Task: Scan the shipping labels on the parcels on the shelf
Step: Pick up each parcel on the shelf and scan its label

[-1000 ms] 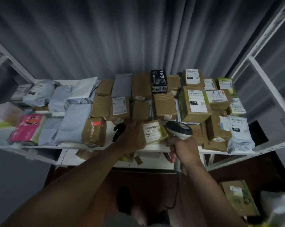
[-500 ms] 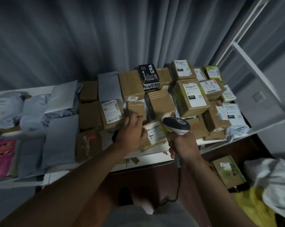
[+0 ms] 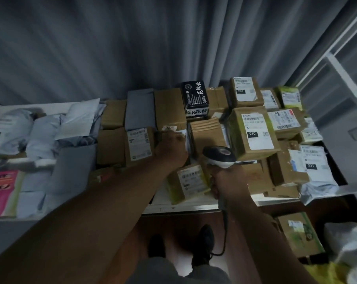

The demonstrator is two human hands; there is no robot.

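Observation:
Many cardboard parcels and grey mailers cover the white shelf (image 3: 194,206). My left hand (image 3: 170,149) reaches into the middle row and grips a small brown box (image 3: 173,128), which shows a white label edge beside my fingers. My right hand (image 3: 227,181) holds a black-and-white barcode scanner (image 3: 218,155) by its handle, with its head toward the parcels and its cable hanging down. A small green-edged parcel with a barcode label (image 3: 190,179) lies free at the shelf front between my two arms.
A large labelled box marked 010 (image 3: 253,132) stands right of the scanner, with a black printed box (image 3: 196,99) behind. Grey mailers (image 3: 71,173) and a pink package (image 3: 1,191) lie at the left. A cardboard box (image 3: 298,232) and white bags (image 3: 349,242) sit on the floor.
My left hand let go of the green-edged parcel, moved back into the middle row and took hold of the small brown box. The scanner stayed in my right hand. The view shifted right.

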